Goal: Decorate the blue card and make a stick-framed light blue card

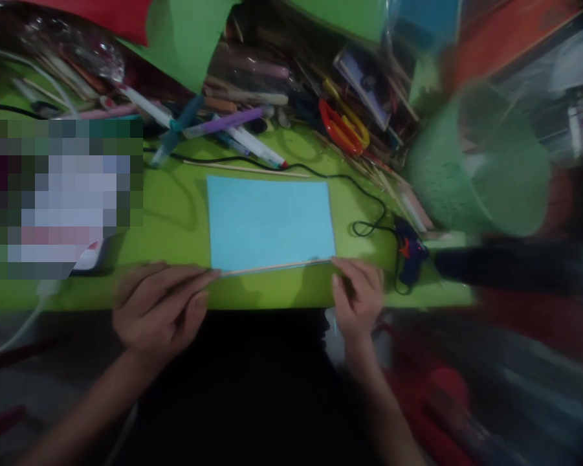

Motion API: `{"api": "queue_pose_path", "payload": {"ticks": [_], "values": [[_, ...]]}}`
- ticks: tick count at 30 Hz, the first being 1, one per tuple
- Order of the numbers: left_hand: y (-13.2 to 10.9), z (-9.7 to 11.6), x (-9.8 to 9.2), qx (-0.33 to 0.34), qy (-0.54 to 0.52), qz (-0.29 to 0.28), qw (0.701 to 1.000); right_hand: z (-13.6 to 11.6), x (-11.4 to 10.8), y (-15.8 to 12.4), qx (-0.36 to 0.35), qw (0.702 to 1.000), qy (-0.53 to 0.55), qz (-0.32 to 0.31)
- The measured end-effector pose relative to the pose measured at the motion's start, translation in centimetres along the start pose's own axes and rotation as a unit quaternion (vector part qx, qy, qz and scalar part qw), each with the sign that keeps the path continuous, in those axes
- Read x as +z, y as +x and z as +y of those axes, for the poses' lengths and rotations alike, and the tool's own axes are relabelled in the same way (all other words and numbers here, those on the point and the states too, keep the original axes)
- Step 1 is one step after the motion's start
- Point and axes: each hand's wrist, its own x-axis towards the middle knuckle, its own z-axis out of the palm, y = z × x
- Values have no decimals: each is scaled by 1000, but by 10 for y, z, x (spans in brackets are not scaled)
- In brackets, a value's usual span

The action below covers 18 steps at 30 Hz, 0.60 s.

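Note:
On the green tabletop lies a light blue sheet of paper [272,220]. A thin wooden stick [276,266] runs along the paper's near edge, tilted slightly up to the right. My left hand [162,304] reaches in from the left, its stretched fingertips touching the stick's left end at the paper's corner, thumb apart. At the other end, my right hand [360,294] rests an extended fingertip on the stick by the near right corner. Its thumb is spread away below. Neither hand is wrapped round anything.
A glue gun [408,255] lies to the right, its black cord [315,171] curving behind the paper. Farther back are markers [230,122], another thin stick [247,169], and red-and-yellow scissors [342,128]. A green bin [480,162] stands at right; a phone [91,257] is partly blurred out at left.

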Motion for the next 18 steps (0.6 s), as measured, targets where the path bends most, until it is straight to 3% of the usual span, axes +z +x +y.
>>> {"api": "queue_pose_path", "payload": {"ticks": [14, 18], "values": [[7, -2, 4, 54, -1, 19, 998, -4, 3, 7, -36, 999, -25, -27], [4, -2, 6, 39, 7, 19, 999, -3, 5, 7, -45, 998, -31, -22]]}}
